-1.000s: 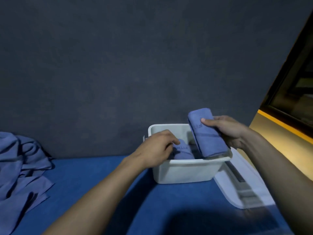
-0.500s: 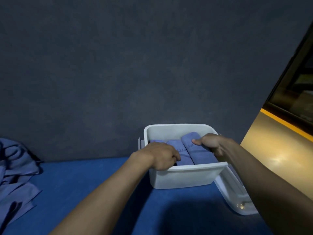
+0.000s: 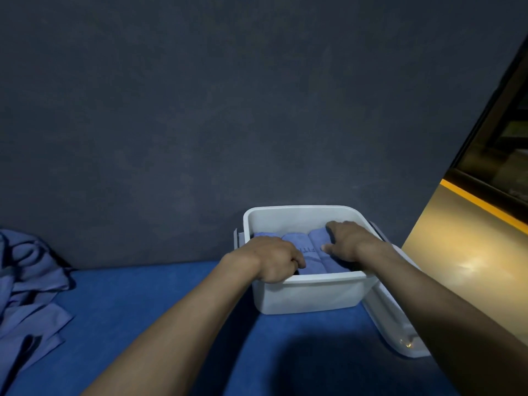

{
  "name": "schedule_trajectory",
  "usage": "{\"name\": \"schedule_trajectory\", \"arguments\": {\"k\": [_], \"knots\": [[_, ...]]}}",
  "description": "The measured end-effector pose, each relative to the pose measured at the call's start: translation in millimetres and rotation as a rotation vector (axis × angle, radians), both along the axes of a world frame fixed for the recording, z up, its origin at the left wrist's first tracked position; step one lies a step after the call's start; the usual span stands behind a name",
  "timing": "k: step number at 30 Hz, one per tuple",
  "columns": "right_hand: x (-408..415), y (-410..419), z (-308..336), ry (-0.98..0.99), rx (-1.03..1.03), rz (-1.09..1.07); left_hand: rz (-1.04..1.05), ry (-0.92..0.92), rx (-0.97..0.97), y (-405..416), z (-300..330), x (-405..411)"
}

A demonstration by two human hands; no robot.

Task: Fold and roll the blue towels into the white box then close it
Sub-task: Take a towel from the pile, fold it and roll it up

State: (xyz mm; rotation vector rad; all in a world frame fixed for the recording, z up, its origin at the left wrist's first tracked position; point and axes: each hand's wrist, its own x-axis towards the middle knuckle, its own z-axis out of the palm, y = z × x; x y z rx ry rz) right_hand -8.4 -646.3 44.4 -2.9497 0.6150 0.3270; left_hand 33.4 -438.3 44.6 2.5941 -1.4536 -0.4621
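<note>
Blue towel rolls [image 3: 313, 254] now lie side by side in the white box [image 3: 308, 292] at lower centre, the newest lowered from above the rim a second ago and pressed by the flat right hand [image 3: 344, 241], while the left hand [image 3: 274, 260] curls fingers over the near rim, and a loose towel pile [image 3: 27, 284] at the left edge awaits rolling.

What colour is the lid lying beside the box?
White, like the box; the lid shows in the head view.
</note>
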Motion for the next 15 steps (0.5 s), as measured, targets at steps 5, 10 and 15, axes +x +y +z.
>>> {"name": "schedule_trajectory", "arguments": {"k": [5, 10, 15], "knots": [[-9.4, -0.9, 14.8, 0.179, -0.003, 0.126, 0.005, -0.002, -0.012, 0.7, -0.5, -1.0], [-9.5, 0.3, 8.5, 0.199, -0.014, 0.13, 0.011, -0.026, -0.029, -1.8, -3.1, 3.1], [-7.3, 20.5, 29.1, -0.092, -0.051, 0.219, 0.08, -0.039, -0.359, 14.5, -4.7, 2.2]]}}
